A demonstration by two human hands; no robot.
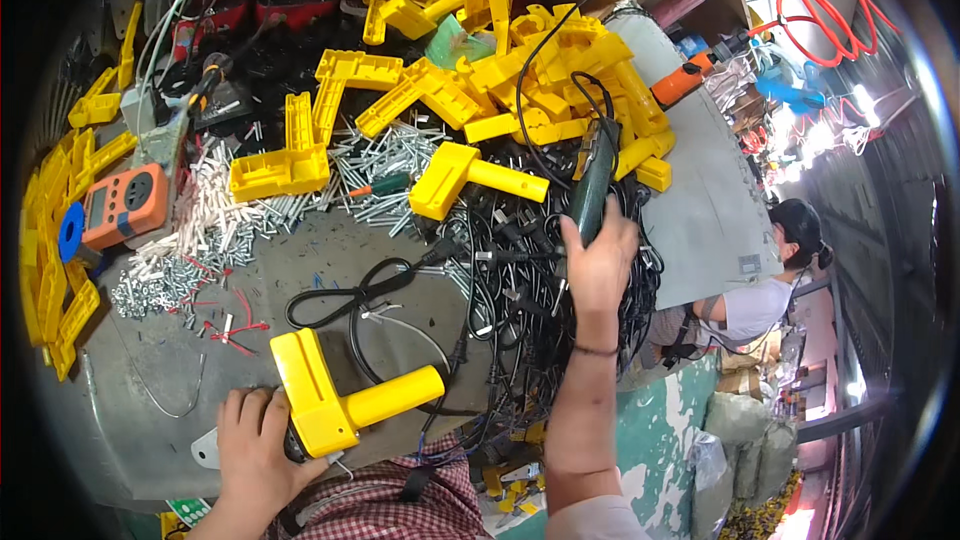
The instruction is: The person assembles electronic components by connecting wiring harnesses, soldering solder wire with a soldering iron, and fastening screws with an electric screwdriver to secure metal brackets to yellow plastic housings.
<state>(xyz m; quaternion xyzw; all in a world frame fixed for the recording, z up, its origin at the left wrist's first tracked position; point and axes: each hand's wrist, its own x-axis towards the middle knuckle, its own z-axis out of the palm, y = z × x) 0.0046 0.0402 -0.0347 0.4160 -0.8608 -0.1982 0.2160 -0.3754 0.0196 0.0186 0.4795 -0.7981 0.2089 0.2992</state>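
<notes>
Near the table's front edge, my left hand (252,445) grips the lower left side of a yellow plastic housing (315,395) with a round handle pointing right. A dark part shows under the housing beside my fingers; most of it is hidden. My right hand (603,260) is stretched out to the right, its fingers wrapped round a dark green corded hand tool (593,180). That tool lies over a heap of black power cords (510,310), its own cord looping up and back. A looped black cable (372,288) lies just beyond the held housing.
Another yellow housing (445,182) rests by piles of long screws (375,155) and white sleeves (215,200). Yellow shells (560,60) are heaped at the back. An orange meter (125,205) stands left. An orange-handled tool (683,80) lies right; a person (750,305) sits beyond.
</notes>
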